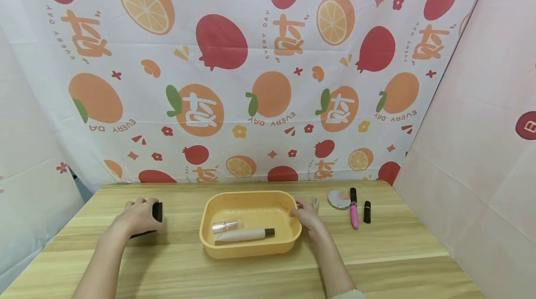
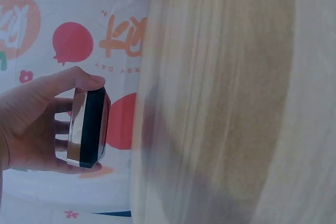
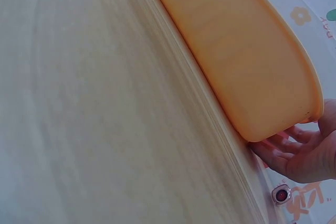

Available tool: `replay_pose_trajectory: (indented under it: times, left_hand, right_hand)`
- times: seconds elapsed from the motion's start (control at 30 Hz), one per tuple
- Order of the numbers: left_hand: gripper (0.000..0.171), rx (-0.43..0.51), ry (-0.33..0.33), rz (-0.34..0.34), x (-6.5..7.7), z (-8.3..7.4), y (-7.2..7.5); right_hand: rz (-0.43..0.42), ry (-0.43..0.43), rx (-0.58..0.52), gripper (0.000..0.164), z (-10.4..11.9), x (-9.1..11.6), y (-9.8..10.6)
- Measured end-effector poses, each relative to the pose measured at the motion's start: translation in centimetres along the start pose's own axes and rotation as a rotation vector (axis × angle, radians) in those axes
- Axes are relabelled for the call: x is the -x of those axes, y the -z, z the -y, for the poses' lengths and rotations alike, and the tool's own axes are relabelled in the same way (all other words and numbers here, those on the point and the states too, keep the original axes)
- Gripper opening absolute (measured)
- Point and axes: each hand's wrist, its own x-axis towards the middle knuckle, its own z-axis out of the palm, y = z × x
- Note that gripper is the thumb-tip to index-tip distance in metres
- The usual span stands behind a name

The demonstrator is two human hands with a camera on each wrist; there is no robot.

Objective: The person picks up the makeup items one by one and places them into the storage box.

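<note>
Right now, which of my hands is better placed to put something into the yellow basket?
Probably your left hand: it grips the black-edged case beside the yellow basket, while your right hand is occupied holding the basket's right end.

At the table's (image 1: 176,271) far middle is a basin (image 1: 251,250); inside, a squeeze tube (image 1: 243,235) lies along the near side, a lipstick (image 1: 227,225) just beyond. Left of the basin, the left hand (image 1: 140,217) holds a case (image 1: 157,212). The right hand (image 1: 309,215) is at its right end, a small tube (image 1: 315,203) just behind. Farther right follow a compact (image 1: 338,199), long stick (image 1: 354,210) and short stick (image 1: 367,212).
</note>
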Motion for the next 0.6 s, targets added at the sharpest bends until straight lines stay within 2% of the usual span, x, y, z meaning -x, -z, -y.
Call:
replay_pose_trajectory:
  times: [0.6]
  left_hand:
    - [0.077, -0.021, -0.042, 0.01, -0.1, -1.3, 0.7]
  right_hand:
    - [-0.01, -0.001, -0.002, 0.059, 0.3, -0.1, 0.1]
